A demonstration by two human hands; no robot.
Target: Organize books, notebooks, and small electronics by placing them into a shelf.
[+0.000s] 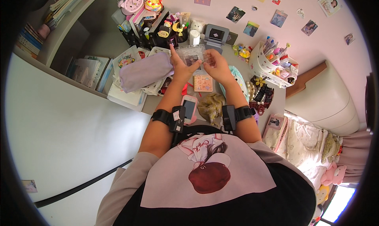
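Observation:
Both hands hold a clear plastic case [192,52] with a dark picture in it, raised above the desk. My left hand [182,66] grips its left side, thumb across the lower front and index finger pointing up. With bent fingers, my right hand [218,66] pinches the right edge. Below the case lies a small spiral notebook [203,83] with a patterned cover. A phone in a pink case [189,107] and a crumpled olive cloth item [211,107] lie nearer the body. The lilac fabric pouch [146,71] rests left of my left hand.
A white caddy of pens [260,63] stands at the right, with hair claws [262,94] below it. At the back are a grey folding stand [217,36], a white cylinder [194,37] and a pink alarm clock [132,4]. Shelves [63,30] border the left.

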